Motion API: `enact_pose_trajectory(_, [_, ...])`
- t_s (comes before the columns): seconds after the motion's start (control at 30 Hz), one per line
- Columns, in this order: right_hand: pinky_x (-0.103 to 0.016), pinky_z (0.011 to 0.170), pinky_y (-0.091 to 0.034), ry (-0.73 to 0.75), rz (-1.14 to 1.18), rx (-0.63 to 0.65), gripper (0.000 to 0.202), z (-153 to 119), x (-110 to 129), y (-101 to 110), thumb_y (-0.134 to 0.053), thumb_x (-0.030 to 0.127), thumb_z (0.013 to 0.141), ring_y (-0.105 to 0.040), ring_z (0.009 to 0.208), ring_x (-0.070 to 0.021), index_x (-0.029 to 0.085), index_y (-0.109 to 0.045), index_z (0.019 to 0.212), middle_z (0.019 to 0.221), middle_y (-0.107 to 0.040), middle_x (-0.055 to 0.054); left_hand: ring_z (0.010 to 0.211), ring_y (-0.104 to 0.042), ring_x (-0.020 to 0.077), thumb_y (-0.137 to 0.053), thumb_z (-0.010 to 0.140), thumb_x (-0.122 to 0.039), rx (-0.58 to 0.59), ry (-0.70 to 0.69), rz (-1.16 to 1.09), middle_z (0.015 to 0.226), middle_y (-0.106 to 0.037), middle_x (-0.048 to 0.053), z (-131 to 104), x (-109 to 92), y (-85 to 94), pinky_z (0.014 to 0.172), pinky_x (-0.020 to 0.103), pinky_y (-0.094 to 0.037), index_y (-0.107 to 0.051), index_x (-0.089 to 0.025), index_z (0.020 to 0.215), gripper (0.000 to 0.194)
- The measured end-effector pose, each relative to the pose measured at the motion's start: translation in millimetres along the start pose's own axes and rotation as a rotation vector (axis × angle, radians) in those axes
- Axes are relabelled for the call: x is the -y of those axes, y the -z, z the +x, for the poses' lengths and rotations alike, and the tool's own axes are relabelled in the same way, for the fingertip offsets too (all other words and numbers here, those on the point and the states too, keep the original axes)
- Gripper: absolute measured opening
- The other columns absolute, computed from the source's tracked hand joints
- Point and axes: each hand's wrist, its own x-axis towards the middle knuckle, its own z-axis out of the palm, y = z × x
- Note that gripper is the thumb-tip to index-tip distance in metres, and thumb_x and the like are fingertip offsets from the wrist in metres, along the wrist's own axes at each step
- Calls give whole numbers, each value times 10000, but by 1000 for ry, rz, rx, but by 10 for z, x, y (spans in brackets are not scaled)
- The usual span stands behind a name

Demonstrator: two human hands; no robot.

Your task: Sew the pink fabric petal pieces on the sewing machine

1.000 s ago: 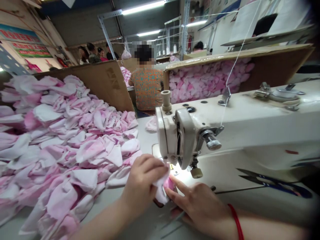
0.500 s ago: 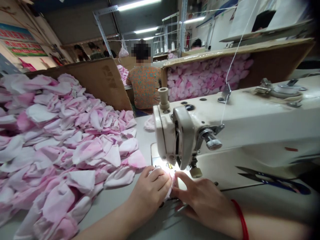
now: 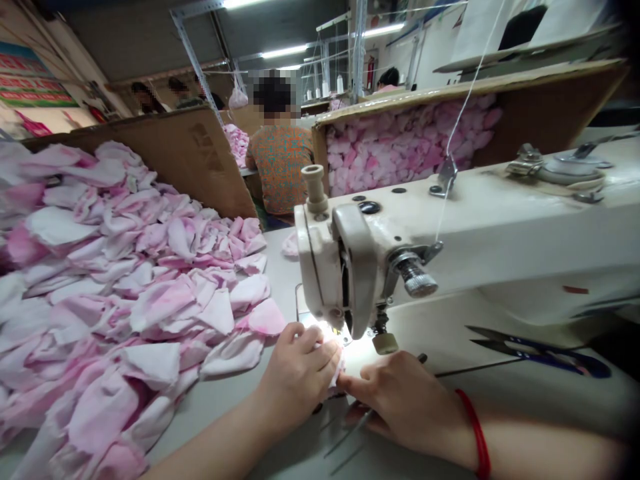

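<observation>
Under the lit needle area of the white sewing machine (image 3: 360, 267), a small piece of pink and white fabric (image 3: 338, 375) lies mostly covered by my left hand (image 3: 303, 370). My left fingers are bent over it and press it together. At the fabric's near right edge is the index fingertip of my right hand (image 3: 395, 393), which wears a red cord on the wrist. Below that finger, what look like thin metal tweezers (image 3: 357, 428) stick out of my curled right fingers, prongs pointing left and down. The needle and the fabric's far edge are hidden by glare and fingers.
A large heap of pink and white fabric pieces (image 3: 150, 300) covers the table's left side, against a cardboard sheet (image 3: 200, 153). Blue-handled scissors (image 3: 545, 353) lie right of the machine. Behind it stands a cardboard box (image 3: 540, 120) of pink pieces. A person (image 3: 283, 153) sits ahead.
The view has shifted, so most things sit slightly further left. My right thumb and index finger, apart at the fabric before, have drawn closer together, with the index finger at its edge.
</observation>
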Motion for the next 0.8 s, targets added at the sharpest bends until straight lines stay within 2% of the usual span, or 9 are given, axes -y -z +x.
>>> enact_pose_trajectory(0.17, [-273, 479, -275, 0, -7, -20, 219, 6, -10, -20, -501, 356, 789, -599, 611, -184, 245, -557, 969, 703, -650, -4, 794, -521, 131, -377, 921, -165, -16, 2, 2, 898, -644, -38, -16, -1, -34, 694, 333, -333, -565, -174, 882, 193])
enact_pose_trajectory(0.3, [-269, 482, -279, -9, 5, -27, 227, 2, 8, -25, -507, 353, 782, -596, 598, -179, 249, -561, 977, 696, -650, -4, 830, -529, 126, -348, 928, -158, -22, 20, -3, 894, -652, -43, -17, -14, -30, 773, 332, -343, -575, -184, 876, 234])
enact_pose_trajectory(0.43, [-262, 511, -315, -1, 98, -17, 322, -62, -54, 65, -565, 426, 735, -602, 633, -186, 289, -566, 1027, 723, -656, 7, 883, -545, 146, -307, 926, -144, 46, -20, 20, 933, -655, 17, -54, -23, 0, 828, 324, -375, -577, -136, 944, 271])
enact_pose_trajectory(0.53, [-235, 554, -345, 35, 232, -50, 203, -127, -223, 166, -514, 403, 790, -605, 674, -143, 324, -610, 951, 766, -660, 42, 952, -544, 172, -316, 906, -120, 122, -43, 42, 1022, -630, 72, -131, -38, -3, 859, 341, -395, -549, -101, 1035, 267])
enact_pose_trajectory(0.67, [-255, 556, -348, -210, 48, -204, 203, -132, -421, 184, -447, 288, 830, -602, 646, -159, 235, -627, 753, 680, -646, 2, 985, -545, 184, -344, 888, -104, 131, -30, 78, 1086, -600, 103, -222, -71, -50, 884, 360, -412, -523, -90, 1083, 266])
enact_pose_trajectory(0.8, [-266, 523, -343, -302, -82, -216, 196, -70, -409, 64, -435, 266, 831, -601, 602, -178, 227, -614, 762, 673, -650, -16, 959, -559, 188, -328, 874, -69, 98, -30, 89, 1077, -603, 115, -247, -103, -78, 885, 376, -428, -529, -81, 1075, 285])
